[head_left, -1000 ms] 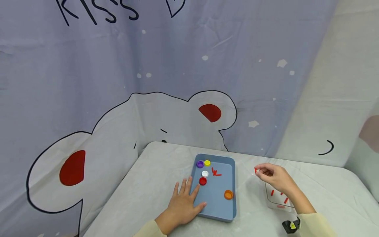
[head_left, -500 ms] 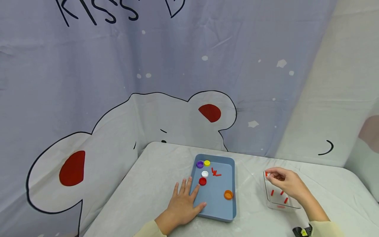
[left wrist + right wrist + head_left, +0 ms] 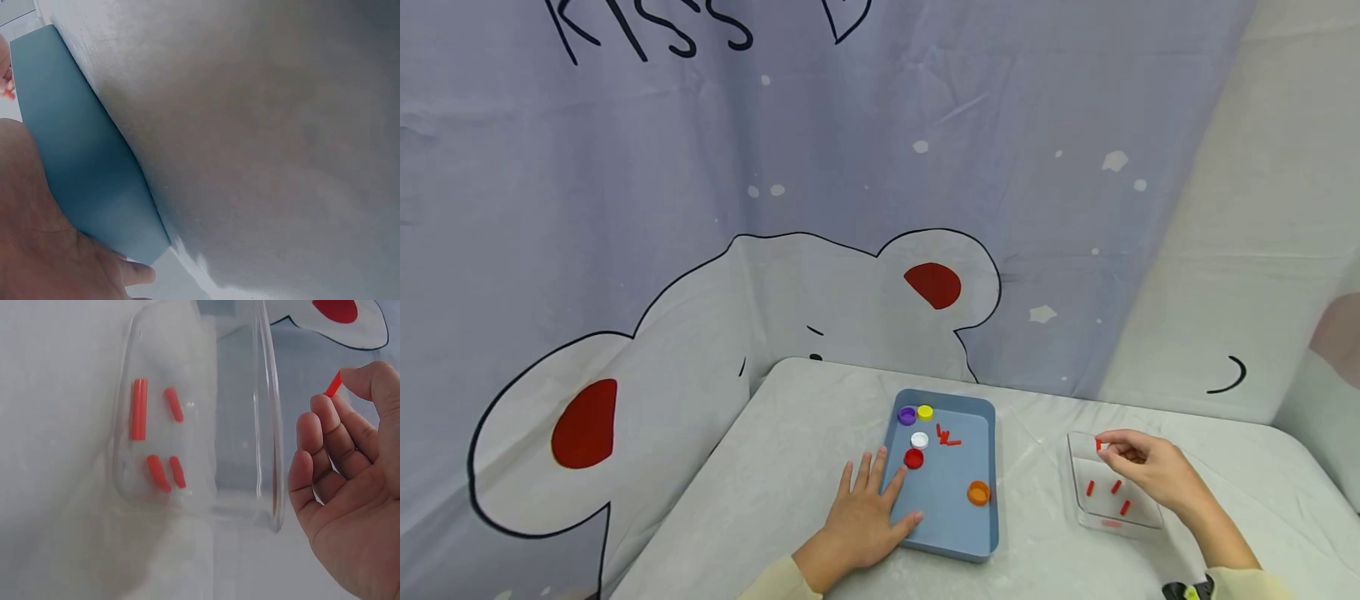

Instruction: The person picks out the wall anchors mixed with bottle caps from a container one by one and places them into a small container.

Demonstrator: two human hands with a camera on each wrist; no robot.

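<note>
My right hand [image 3: 1161, 475] pinches a short red stick [image 3: 333, 385] between thumb and index finger, above the far part of a clear plastic box [image 3: 1138, 502]. In the right wrist view, several more red sticks [image 3: 139, 409] lie in that box, beside the hand. My left hand [image 3: 859, 521], fingers spread, rests on the left edge of a blue tray [image 3: 951, 533]. A red cap [image 3: 913, 458] sits close to its index fingertip. The left wrist view has the tray's outer wall [image 3: 81, 137] next to the palm.
Inside the tray are a white cap [image 3: 919, 440], a purple cap [image 3: 907, 416], a yellow cap [image 3: 925, 412], an orange cap [image 3: 978, 493] and a small group of red sticks [image 3: 944, 437]. A white cloth [image 3: 760, 500] covers the table, and a printed curtain [image 3: 850, 167] hangs behind.
My right hand has moved right with the red stick, from left of the clear box to over it. The left hand and the tray have stayed in place.
</note>
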